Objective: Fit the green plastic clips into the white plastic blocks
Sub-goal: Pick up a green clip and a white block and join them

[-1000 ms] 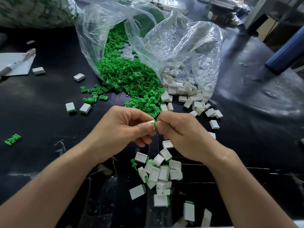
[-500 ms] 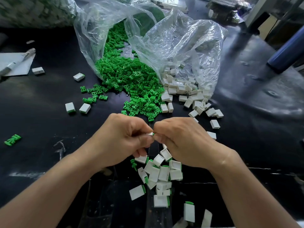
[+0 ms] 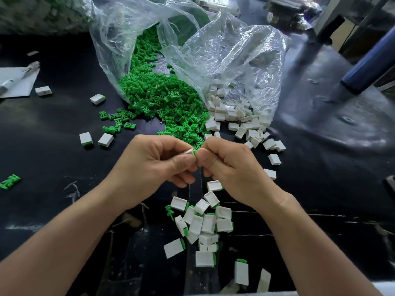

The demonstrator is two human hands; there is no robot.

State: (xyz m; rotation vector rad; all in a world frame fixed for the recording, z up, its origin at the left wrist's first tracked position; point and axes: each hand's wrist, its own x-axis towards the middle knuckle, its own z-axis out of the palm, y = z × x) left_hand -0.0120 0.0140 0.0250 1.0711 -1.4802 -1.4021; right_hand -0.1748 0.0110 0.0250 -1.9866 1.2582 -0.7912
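Left hand [image 3: 158, 165] pinches a block [image 3: 189, 151]. Right hand [image 3: 230, 167] pinches a clip [image 3: 195, 151] at its mouth, above the tabletop [image 3: 53, 146]. Best to keep the clip square and press straight until flush.

We see through one head-worn wide-angle camera, facing forward and down at the worktop [image 3: 53, 163]; the left hand [image 3: 158, 165] and right hand [image 3: 233, 167] sit close below us, mid-frame.

Fingers [image 3: 181, 164] mostly hide white block [image 3: 189, 151] and green clip [image 3: 194, 151].
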